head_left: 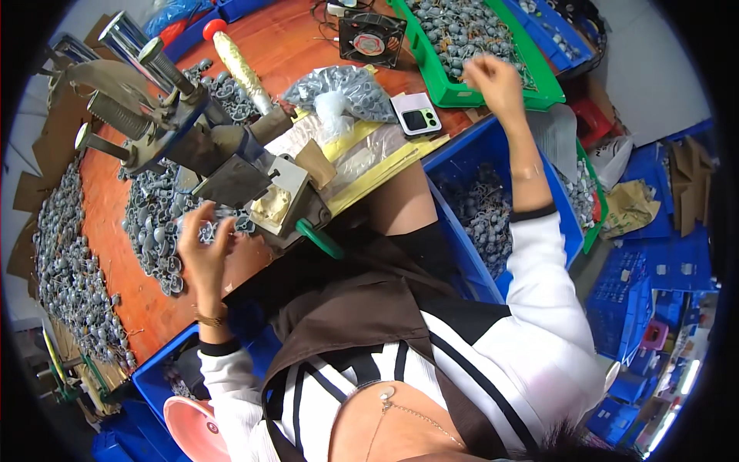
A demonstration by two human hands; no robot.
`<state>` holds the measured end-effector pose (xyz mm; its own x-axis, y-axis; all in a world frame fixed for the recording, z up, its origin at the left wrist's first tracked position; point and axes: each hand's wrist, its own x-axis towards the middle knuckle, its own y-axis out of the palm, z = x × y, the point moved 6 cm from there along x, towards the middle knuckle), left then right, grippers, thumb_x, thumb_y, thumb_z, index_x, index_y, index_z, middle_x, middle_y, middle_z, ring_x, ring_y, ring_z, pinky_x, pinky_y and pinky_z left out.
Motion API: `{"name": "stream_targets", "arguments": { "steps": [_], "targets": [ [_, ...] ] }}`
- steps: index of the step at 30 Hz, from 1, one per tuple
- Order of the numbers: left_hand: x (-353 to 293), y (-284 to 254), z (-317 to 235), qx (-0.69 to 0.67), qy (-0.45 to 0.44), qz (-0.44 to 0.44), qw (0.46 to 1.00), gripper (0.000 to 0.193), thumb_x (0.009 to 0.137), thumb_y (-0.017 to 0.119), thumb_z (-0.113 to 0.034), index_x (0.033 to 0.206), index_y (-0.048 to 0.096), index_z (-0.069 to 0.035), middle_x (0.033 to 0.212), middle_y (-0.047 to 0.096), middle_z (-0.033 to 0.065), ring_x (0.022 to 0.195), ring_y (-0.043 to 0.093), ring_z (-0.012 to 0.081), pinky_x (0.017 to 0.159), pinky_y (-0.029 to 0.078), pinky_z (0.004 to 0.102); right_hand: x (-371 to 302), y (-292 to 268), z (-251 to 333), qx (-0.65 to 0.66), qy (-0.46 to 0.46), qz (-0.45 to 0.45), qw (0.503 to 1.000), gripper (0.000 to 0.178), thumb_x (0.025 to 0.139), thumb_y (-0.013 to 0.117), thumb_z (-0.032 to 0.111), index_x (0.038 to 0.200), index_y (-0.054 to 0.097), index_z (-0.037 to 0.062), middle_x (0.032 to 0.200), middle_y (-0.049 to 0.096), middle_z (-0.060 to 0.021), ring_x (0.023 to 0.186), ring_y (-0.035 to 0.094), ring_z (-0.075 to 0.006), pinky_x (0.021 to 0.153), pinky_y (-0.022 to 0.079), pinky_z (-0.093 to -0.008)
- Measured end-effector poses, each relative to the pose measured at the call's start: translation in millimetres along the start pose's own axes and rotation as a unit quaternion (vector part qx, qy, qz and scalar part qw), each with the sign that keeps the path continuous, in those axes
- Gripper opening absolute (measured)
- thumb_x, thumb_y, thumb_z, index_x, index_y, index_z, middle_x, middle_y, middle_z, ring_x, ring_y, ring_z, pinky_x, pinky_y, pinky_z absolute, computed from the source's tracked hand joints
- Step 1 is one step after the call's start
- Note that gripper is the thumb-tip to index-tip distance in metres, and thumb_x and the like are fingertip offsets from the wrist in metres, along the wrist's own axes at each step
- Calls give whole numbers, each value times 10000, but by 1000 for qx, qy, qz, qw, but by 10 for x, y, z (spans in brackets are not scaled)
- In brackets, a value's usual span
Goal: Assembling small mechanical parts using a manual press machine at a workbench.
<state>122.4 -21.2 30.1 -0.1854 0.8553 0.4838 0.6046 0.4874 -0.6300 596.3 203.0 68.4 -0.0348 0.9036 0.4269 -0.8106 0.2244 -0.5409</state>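
My left hand (202, 250) hovers at the near edge of a pile of grey plastic ring-like parts (154, 231) on the red-brown table. Its thumb and fingers are apart in a curve, and grey parts show through the gap. Beside it stands a metal hand press (223, 146) with a small work block (271, 206) at its front. Over the near edge of a green tray (445, 94) is my right hand (496, 88), its fingertips pinched together. Whatever they hold, if anything, is too small to make out. Small grey round parts with thin leads (462, 31) fill that tray.
The press lever (237, 65), wrapped in yellow with a red knob, leans over the table. A bag of grey parts (342, 88), a phone (416, 115) and a small fan (372, 38) lie ahead. A blue bin (481, 219) of parts stands under my right arm.
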Motion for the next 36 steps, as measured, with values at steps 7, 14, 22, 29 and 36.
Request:
{"name": "stream_targets", "arguments": {
  "steps": [7, 14, 22, 29, 36],
  "targets": [
    [-106, 543, -343, 6, -18, 4, 1000, 325, 685, 835, -155, 853, 615, 15, 783, 556, 89, 776, 488, 236, 716, 406, 320, 1643, 361, -1379, -349, 49, -73, 933, 461, 856, 559, 183, 1309, 519, 106, 1299, 547, -162, 1194, 509, -360, 936, 469, -457],
    [-107, 715, -105, -46, -111, 43, 992, 309, 719, 801, -213, 770, 654, 54, 658, 640, 92, 582, 543, 130, 579, 442, 293, 1753, 384, -1357, -425, -9, -39, 904, 331, 860, 577, 349, 879, 712, 48, 903, 686, -190, 867, 653, -395, 791, 511, -504],
    [-131, 326, -131, -55, -70, 35, 995, 329, 733, 778, -158, 1001, 653, -14, 1099, 598, 149, 992, 566, 299, 830, 461, 364, 475, 415, -208, -275, -315, -53, 907, 181, 912, 571, 214, 865, 641, 54, 727, 637, -133, 750, 609, -341, 656, 470, -433],
    [217, -814, 1100, 326, -48, -91, 940, 196, 793, 686, -131, 973, 672, -54, 987, 663, 106, 968, 586, 310, 849, 459, 404, 747, 50, -305, -125, -93, -84, 984, 282, 961, 545, 292, 858, 626, 43, 651, 622, -52, 574, 584, -119, 530, 426, -298],
    [554, -624, 1447, 308, -43, -33, 950, 253, 792, 705, -240, 989, 680, -83, 944, 690, 86, 919, 609, 291, 799, 471, 412, 1412, -287, -301, -196, -82, -119, 970, 310, 882, 658, 312, 932, 696, 8, 809, 701, -29, 697, 592, -99, 646, 462, -263]
  ]
}}
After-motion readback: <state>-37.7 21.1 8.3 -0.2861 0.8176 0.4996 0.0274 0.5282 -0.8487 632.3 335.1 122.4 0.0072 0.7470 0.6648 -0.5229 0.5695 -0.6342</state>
